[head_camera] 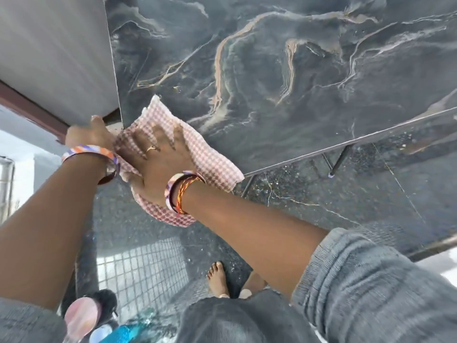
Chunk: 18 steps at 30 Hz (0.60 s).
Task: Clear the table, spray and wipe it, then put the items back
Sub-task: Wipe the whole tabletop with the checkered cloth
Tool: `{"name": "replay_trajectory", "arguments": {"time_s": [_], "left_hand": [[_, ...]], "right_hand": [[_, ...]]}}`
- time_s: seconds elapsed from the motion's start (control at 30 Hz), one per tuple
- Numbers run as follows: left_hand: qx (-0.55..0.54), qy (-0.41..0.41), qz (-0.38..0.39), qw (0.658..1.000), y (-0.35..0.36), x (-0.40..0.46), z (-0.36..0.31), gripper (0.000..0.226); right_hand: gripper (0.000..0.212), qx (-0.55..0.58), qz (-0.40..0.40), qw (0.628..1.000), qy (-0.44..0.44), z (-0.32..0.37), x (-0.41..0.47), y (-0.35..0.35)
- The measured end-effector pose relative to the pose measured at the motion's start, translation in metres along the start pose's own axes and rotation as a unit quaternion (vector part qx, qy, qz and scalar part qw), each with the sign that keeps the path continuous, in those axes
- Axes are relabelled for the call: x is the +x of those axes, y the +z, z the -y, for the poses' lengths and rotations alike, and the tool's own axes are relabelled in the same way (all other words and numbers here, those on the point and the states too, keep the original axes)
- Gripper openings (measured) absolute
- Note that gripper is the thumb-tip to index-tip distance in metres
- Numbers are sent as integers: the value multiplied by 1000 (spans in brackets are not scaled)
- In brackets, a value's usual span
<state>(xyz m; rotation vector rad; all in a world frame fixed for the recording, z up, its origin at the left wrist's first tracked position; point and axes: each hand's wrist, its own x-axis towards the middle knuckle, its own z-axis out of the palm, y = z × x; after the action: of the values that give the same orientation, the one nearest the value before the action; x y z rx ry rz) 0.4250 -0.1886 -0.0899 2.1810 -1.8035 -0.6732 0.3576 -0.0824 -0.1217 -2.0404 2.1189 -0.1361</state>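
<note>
A dark marble-patterned table (284, 70) fills the upper part of the head view. A pink-and-white checked cloth (212, 159) lies over its near left corner and hangs off the edge. My right hand (158, 154) presses flat on the cloth with fingers spread; a ring shows on one finger. My left hand (86, 134) grips the table's corner beside the cloth, with its fingers curled over the edge. Both wrists carry colourful bangles.
A grey wall (54, 58) runs along the table's left side. Thin black table legs (338, 162) stand on the dark speckled floor (321, 194). At the bottom left, several items (99, 323), one blue, lie on the floor. My bare foot (217, 276) stands below the table.
</note>
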Motion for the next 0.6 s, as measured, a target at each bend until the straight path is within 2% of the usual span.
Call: {"name": "replay_trajectory", "arguments": {"time_s": [0.1,0.17,0.27,0.37,0.47,0.6], "left_hand": [[56,54,-1,997,5,1,-7,50],[52,74,-8,996,9,-7,-22,52],[46,120,-19,992,17,-23,-48,50],[47,166,-4,985,28,-38,-68,46],[55,214,10,975,38,-51,-83,45],[68,302,32,950,49,-65,-94,44]], "right_hand": [[54,-29,-17,999,-42,6,-34,12],[55,-87,-26,994,-55,-6,-51,20],[50,-101,-66,992,-38,-44,-74,22],[54,-128,-51,990,31,-107,-106,11],[55,-139,-15,981,136,-184,-146,-3],[84,-90,8,953,290,-257,-195,-23]]}}
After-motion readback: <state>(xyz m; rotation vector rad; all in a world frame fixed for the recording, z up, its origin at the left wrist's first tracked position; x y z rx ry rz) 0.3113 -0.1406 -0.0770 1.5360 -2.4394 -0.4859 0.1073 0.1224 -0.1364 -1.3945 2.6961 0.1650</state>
